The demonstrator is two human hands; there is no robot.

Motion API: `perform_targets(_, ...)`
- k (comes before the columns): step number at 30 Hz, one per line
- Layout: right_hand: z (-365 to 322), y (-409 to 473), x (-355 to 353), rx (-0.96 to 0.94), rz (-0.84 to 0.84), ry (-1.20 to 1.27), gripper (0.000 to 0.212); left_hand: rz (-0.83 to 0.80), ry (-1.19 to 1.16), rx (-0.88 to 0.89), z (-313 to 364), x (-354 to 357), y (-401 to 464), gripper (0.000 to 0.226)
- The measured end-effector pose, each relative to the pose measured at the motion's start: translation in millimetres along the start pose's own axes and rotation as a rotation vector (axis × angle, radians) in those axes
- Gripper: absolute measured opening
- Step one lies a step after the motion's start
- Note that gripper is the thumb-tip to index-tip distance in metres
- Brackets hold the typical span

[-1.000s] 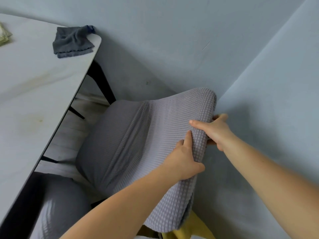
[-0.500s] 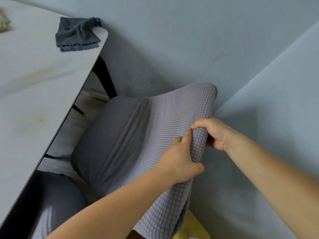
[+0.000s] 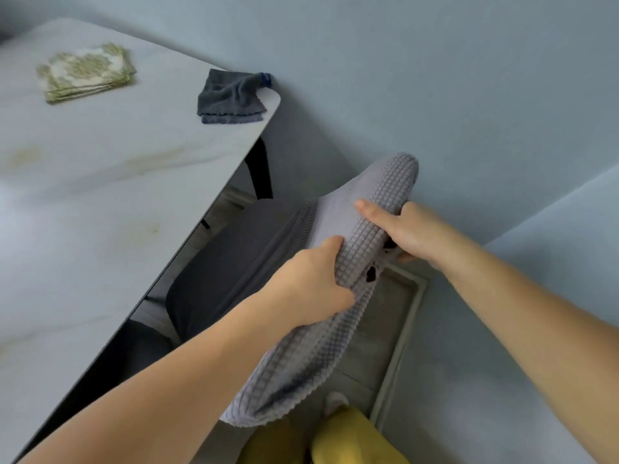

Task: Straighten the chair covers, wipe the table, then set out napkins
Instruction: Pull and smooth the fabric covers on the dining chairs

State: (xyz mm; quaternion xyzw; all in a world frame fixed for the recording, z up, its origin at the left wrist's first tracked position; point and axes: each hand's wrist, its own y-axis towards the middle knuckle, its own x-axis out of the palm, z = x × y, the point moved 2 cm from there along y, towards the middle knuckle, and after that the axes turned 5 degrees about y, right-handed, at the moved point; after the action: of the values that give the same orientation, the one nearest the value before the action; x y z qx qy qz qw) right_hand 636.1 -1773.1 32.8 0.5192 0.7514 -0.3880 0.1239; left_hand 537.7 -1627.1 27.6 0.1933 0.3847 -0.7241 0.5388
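Observation:
A chair with a grey waffle-knit cover (image 3: 375, 192) stands between the table and the wall corner. My left hand (image 3: 315, 286) grips the cover on the top of the backrest, thumb on the front side. Just beyond it, my right hand (image 3: 407, 231) holds the same top edge, thumb lying on the front and fingers wrapped behind. The cover's loose hem (image 3: 284, 393) hangs down below my left hand. On the white marbled table (image 3: 100, 202) lie a dark grey cloth (image 3: 231, 95) at the far corner and a stack of green patterned napkins (image 3: 85, 72).
A second grey-covered chair (image 3: 144, 346) sits tucked under the table at the lower left. Blue walls meet in a corner right behind the chair. A pale baseboard (image 3: 402, 333) runs along the floor, and yellow clothing (image 3: 338, 437) shows at the bottom edge.
The view has risen and swung left, bringing the napkins into sight. Both hands have bunched the cover tighter on the backrest top, and the hem now hangs loose behind the chair.

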Motion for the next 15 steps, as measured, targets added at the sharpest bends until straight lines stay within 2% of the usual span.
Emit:
perform_targets(2,-13.3,0.4,-15.3,-0.307,0.349,-0.352,0.076,0.064,0.004,-0.015,-7.7,-11.8,-3.6,0.066)
perform_targets(3,-21.3,-1.3,-20.4,-0.511,0.429,-0.435,0.071,0.088,-0.004,-0.023,-11.3,-16.0,-4.4,0.064)
perform_targets(4,-32.3,-0.4,-22.8,-0.695,0.395,-0.473,0.064,0.108,-0.018,-0.033,-15.0,-20.8,-4.8,0.064)
perform_targets(6,-49.9,7.7,-25.9,-0.879,0.075,-0.578,0.059,0.101,-0.028,-0.038,-19.7,-25.3,-4.5,0.066)
perform_targets(9,-71.3,30.6,-21.8,-0.798,-0.472,-0.917,0.071,0.045,-0.024,-0.061,-20.7,-28.6,0.0,0.072)
perform_targets(10,-77.9,38.0,-16.4,-0.807,-0.572,-1.039,0.068,0.029,-0.025,-0.08,-19.6,-29.3,2.1,0.073)
perform_targets(12,-81.5,46.5,-1.2,-0.919,-0.65,-1.229,0.057,-0.021,0.007,-0.106,-18.6,-28.0,3.6,0.076)
perform_targets(15,-76.4,54.3,10.9,-1.062,-0.855,-1.303,0.042,-0.071,0.046,-0.201,-12.4,-20.2,1.6,0.076)
